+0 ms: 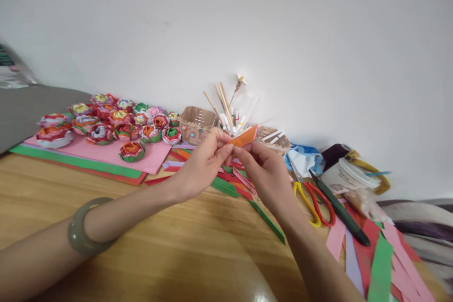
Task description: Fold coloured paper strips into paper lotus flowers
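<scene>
Between both hands is a folded piece of orange paper, held above the table. My left hand pinches its left end with closed fingers. My right hand has its thumb and fingers closed on the lower edge of the same piece. Below the hands lie folded strips in red, green and purple, among them a green strip. Many layered paper flowers sit at the left on a stack topped by a pink sheet.
Behind the hands stand a cardboard basket and upright sticks with markers. At the right lie red and yellow scissors, a dark green pen-like tool, a white tub and coloured paper strips.
</scene>
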